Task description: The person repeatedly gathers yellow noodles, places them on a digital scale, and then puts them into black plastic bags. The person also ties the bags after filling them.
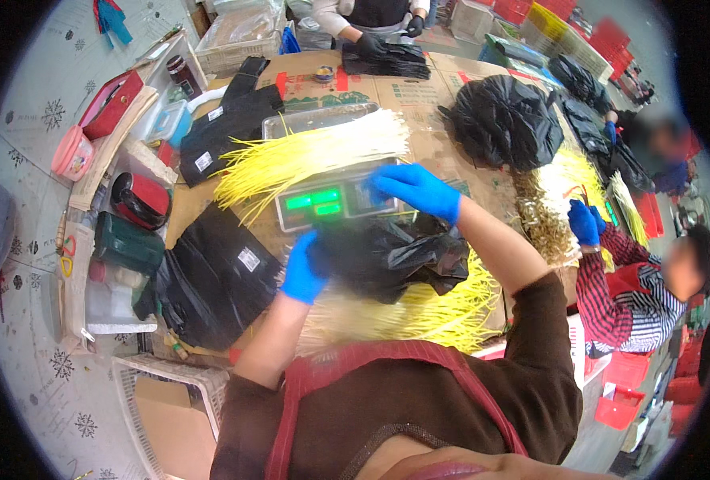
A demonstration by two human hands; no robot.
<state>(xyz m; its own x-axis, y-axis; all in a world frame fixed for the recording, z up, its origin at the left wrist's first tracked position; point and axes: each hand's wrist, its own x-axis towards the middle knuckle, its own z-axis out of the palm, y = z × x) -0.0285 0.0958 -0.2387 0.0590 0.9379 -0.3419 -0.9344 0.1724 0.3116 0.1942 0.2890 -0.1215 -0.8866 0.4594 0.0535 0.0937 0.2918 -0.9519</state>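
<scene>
My left hand, in a blue glove, is at the left end of a crumpled black plastic bag. Its fingertips vanish into the blurred black film, which they appear to grip. Gloved in blue too, my right hand reaches over the front panel of a digital scale, fingers stretched and slightly blurred, with nothing visible in them. Green digits glow on the scale. Across its metal tray lies a bundle of yellow chives, pale ends to the right. More yellow chives lie under the bag, close to my body.
Flat black bags lie at left, beside a shelf with a red-and-black case. A full black bag sits at right. Across the table, a person's black-gloved hands handle black bags. Another person's blue-gloved hands are at right.
</scene>
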